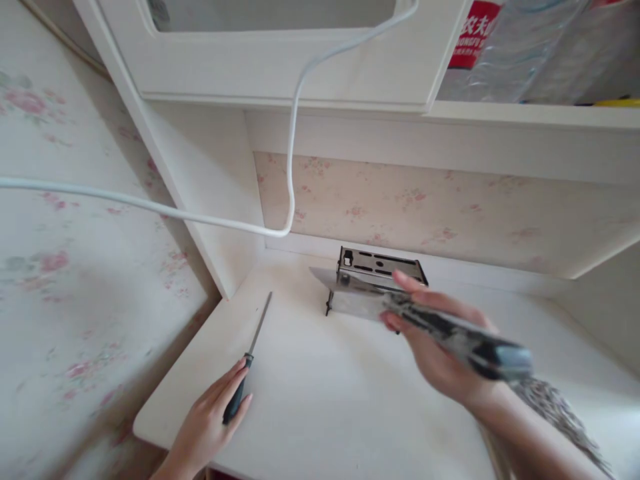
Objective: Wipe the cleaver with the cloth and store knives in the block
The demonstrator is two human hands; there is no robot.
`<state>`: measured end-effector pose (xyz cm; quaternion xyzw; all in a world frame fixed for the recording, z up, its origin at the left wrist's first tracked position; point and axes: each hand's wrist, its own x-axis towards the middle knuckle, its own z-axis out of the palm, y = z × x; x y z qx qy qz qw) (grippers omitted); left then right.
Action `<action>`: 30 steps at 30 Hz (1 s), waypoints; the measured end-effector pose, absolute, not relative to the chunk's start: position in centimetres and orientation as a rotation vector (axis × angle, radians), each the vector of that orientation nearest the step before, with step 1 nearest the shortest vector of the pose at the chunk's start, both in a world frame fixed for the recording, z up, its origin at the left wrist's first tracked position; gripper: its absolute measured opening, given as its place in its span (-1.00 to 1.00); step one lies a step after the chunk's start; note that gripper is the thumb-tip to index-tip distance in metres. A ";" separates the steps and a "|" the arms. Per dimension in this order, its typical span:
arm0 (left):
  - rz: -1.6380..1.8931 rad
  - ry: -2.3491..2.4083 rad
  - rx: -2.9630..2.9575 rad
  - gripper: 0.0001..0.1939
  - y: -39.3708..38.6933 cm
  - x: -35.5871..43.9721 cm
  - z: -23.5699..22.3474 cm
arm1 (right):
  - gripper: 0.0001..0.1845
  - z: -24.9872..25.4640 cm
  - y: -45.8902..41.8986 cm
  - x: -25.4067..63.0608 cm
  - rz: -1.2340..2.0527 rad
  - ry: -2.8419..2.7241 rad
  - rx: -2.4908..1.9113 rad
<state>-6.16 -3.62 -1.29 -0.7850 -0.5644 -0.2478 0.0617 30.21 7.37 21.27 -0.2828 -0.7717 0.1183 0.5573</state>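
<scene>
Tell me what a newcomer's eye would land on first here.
Probably the blurred bladed tool in the right hand, held in front of the metal frame toward the desk's back. Next, the screwdriver at lower left, its handle touched by the left hand. The bent white cable stands out above.

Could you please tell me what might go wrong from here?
The right hand holds a bladed tool in front of the slotted metal frame, so the blade might knock or scratch it.

The left hand has its fingers at the handle of the screwdriver; a loose hold could let it roll on the white desk.

The white cable hangs in a bend, so a raised arm might snag it.
</scene>
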 end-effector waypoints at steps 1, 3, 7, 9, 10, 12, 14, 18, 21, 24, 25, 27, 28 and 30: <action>-0.740 -1.728 -2.362 -0.33 -3.8 -6.2 -1.2 | -0.50 19.8 7.1 29.4 0.275 -1.895 -0.591; -0.714 -1.758 -2.338 -0.30 -4.1 -6.4 -1.2 | -0.50 17.0 6.6 27.4 0.254 -2.008 -0.407; -0.630 -1.827 -2.323 -0.27 -4.6 -6.8 -1.5 | -0.43 11.1 5.7 23.5 0.367 -2.079 -0.373; -0.635 -1.881 -2.298 -0.30 -4.9 -7.1 -1.8 | -0.42 8.1 5.4 22.1 0.433 -2.105 -0.447; -0.663 -1.908 -2.277 -0.32 -5.0 -7.2 -2.0 | -0.42 6.8 5.3 21.5 0.451 -2.113 -0.470; -0.740 -1.965 -2.239 -0.36 -5.2 -7.4 -2.4 | -0.43 4.6 5.3 20.7 0.453 -2.123 -0.479; -0.811 -2.057 -2.207 -0.39 -5.2 -7.6 -2.6 | -0.46 3.1 5.4 20.1 0.442 -2.152 -0.474; -0.918 -2.212 -2.198 -0.44 -5.0 -8.0 -2.7 | -0.52 1.7 5.5 18.8 0.400 -2.229 -0.487; -0.962 -2.226 -2.212 -0.46 -4.7 -8.1 -2.7 | -0.58 1.2 5.5 18.0 0.381 -2.314 -0.506; -0.991 -2.245 -2.193 -0.49 -4.5 -8.1 -2.7 | -0.64 0.9 5.3 17.3 0.341 -2.422 -0.535; -1.008 -2.251 -2.183 -0.50 -4.5 -8.0 -2.6 | -0.67 0.8 5.2 17.2 0.319 -2.465 -0.544; -1.044 -2.257 -2.162 -0.51 -4.4 -7.9 -2.4 | -0.72 0.7 5.1 16.9 0.288 -2.555 -0.561; -1.057 -2.261 -2.153 -0.51 -4.4 -7.8 -2.3 | -0.74 0.7 4.9 16.8 0.289 -2.597 -0.573; -1.063 -2.272 -2.140 -0.51 -4.4 -7.8 -2.1 | -0.77 0.8 4.7 16.6 0.312 -2.655 -0.616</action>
